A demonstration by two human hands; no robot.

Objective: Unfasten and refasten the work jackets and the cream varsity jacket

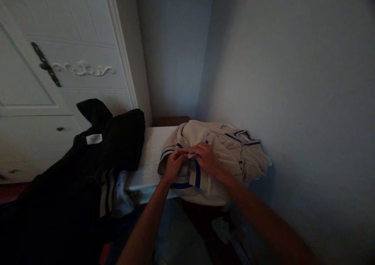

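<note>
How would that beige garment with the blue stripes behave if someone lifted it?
The beige garment would probably sag and flop, since it lies in soft folds. Rolling seems unlikely, as it is spread out wide. It might slip off the white tabletop if nudged forward, because its near edge appears to hang over the front.

The light is dim and cool, with a bluish cast. The right-hand wall (307, 81) catches a soft, broad glow from a source out of view, fading toward the frame's edges. The black cloth (73, 171) sinks nearly to solid black, its folds mostly lost. The beige jacket (228, 151) reads better, though detail around the fingers (202, 151) is soft. Shadow swallows shapes below the surface (156, 138); the cupboard (79, 18) leans with wide-lens distortion.
</note>
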